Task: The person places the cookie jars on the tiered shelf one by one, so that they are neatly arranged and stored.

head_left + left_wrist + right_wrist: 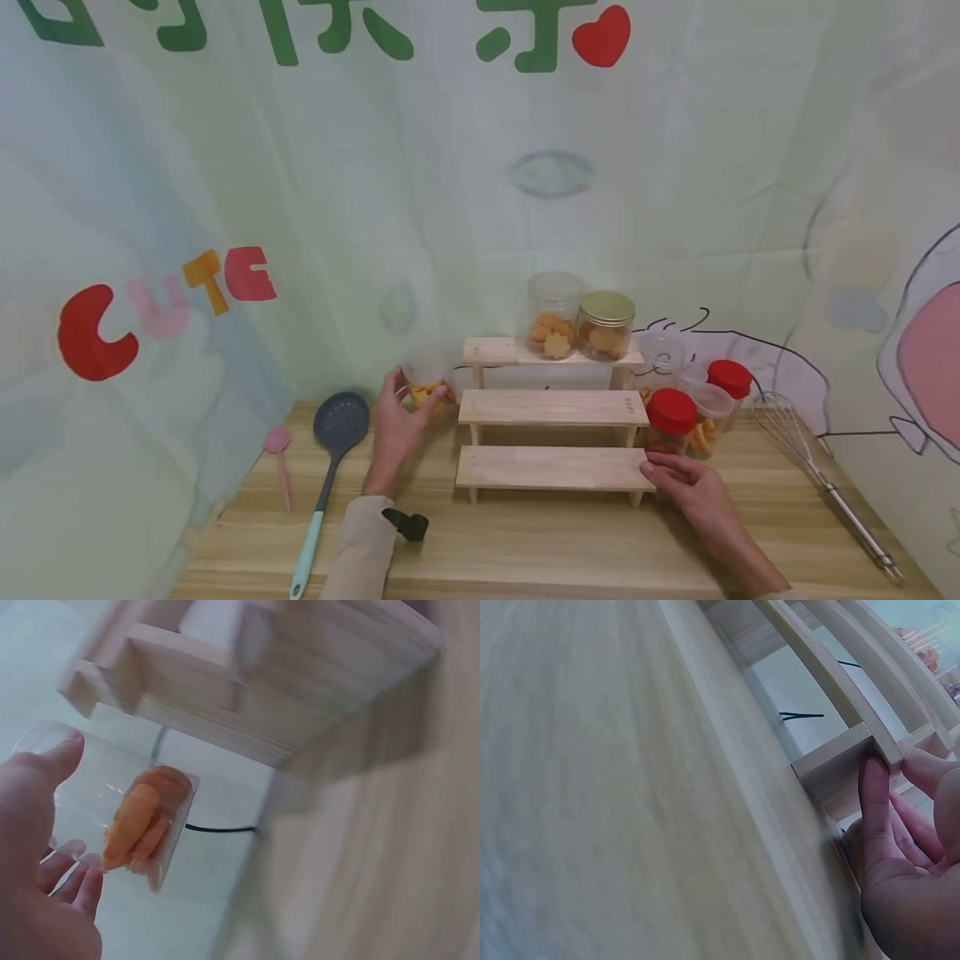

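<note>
My left hand (402, 421) holds a clear plastic jar (97, 780) by its side, thumb across from the fingers. Orange-brown cookies (146, 817) lie at the bottom of the jar, which is left of a three-step wooden display rack (553, 406). At the right end of the rack's lowest step, my right hand (693, 492) pinches the board's corner, with a finger (875, 799) under it. On the top step stand a clear cookie jar (555, 312) and a gold-lidded cookie jar (606, 325).
Behind my right hand stand several jars, including a red-lidded jar (671, 421) and an open-topped jar (708, 417). A whisk (825, 483) lies at the far right. On the left lie a grey skimmer (341, 421) with a mint handle and a small pink spoon (279, 454).
</note>
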Demonstrator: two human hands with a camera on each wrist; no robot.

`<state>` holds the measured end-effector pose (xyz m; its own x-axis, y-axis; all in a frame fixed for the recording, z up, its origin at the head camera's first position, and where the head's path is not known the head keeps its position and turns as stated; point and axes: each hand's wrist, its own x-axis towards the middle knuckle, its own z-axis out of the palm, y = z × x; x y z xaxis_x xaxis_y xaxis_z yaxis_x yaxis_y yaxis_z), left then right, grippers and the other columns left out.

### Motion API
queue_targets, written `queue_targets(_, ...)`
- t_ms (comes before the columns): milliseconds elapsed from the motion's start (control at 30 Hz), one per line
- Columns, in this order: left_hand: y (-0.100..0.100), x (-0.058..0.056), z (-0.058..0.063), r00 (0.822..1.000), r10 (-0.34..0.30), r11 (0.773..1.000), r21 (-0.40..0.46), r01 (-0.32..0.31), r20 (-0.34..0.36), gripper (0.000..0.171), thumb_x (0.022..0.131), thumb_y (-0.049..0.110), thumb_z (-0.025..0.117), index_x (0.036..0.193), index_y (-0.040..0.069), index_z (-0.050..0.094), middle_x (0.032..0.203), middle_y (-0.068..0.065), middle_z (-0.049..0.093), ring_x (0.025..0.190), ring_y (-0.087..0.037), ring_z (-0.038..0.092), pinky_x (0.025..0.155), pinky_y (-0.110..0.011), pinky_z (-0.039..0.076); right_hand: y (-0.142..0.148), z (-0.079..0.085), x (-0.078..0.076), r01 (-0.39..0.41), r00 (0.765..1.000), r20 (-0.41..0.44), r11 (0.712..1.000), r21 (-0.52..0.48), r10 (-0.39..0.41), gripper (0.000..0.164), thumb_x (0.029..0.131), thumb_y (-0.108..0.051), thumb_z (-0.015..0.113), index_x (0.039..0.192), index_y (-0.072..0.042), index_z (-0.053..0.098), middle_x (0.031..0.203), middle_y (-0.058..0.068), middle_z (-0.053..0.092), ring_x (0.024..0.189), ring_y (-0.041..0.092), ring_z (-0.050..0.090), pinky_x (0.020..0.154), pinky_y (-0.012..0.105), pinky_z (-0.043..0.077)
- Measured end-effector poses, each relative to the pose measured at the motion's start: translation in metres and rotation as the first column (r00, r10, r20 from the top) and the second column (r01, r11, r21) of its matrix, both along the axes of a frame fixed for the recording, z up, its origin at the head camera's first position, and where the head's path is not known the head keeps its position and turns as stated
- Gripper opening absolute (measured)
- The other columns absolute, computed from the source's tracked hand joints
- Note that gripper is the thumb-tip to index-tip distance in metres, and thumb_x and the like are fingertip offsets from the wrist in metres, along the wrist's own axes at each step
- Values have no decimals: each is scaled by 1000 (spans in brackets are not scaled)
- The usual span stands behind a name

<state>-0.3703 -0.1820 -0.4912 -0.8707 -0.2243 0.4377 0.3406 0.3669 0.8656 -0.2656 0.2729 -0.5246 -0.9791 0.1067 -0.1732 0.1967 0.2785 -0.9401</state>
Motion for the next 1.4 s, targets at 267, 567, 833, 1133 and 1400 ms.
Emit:
queue_targets(267, 3, 10, 39, 985, 121, 990, 84, -111, -123, 85, 88, 33, 93, 154, 2, 51, 148, -22, 61, 139, -37, 57, 119, -53, 47, -1, -1, -2, 1, 1000, 1, 1000, -16, -1, 73, 97, -51, 80, 150, -4, 62, 139, 14, 75, 114, 16, 73, 93, 24, 62)
queue_targets(567, 26, 14, 76, 966, 108, 989, 119, -82, -235, 85, 88, 38, 93, 156, 6, 51, 148, -20, 60, 139, -32, 57, 119, -52, 46, 1, -2, 0, 4, 1000, -7, 1000, -20, -4, 70, 98, -48, 80, 150, -4, 62, 140, 14, 74, 113, 15, 74, 94, 24, 62)
queue_targets(833, 51, 10, 100, 961, -34, 991, 118, 68, -274, 79, 93, 33, 89, 156, 5, 51, 149, -17, 61, 142, -31, 54, 121, -52, 45, 1, -2, -2, 1, 1000, -3, 1000, -20, -2, 71, 98, -50, 79, 149, -3, 62, 137, 13, 76, 114, 15, 73, 93, 25, 62)
queue_targets(1133, 88, -1, 108, 979, -107, 992, 46, 117, -173, 86, 94, 38, 87, 162, 5, 46, 156, -14, 58, 147, -27, 54, 123, -44, 47, -1, -1, -2, 9, 1000, -2, 1000, -17, -9, 73, 95, -53, 81, 148, -5, 64, 136, 13, 76, 114, 16, 73, 92, 23, 61)
queue_targets(1400, 103, -23, 102, 985, -141, 987, 64, 148, -98, 88, 96, 39, 85, 165, 7, 42, 160, -16, 55, 152, -29, 51, 125, -43, 45, -1, -1, -1, 18, 1000, -1, 999, -29, -18, 68, 96, -49, 81, 146, -5, 66, 133, 11, 78, 112, 16, 72, 87, 19, 58)
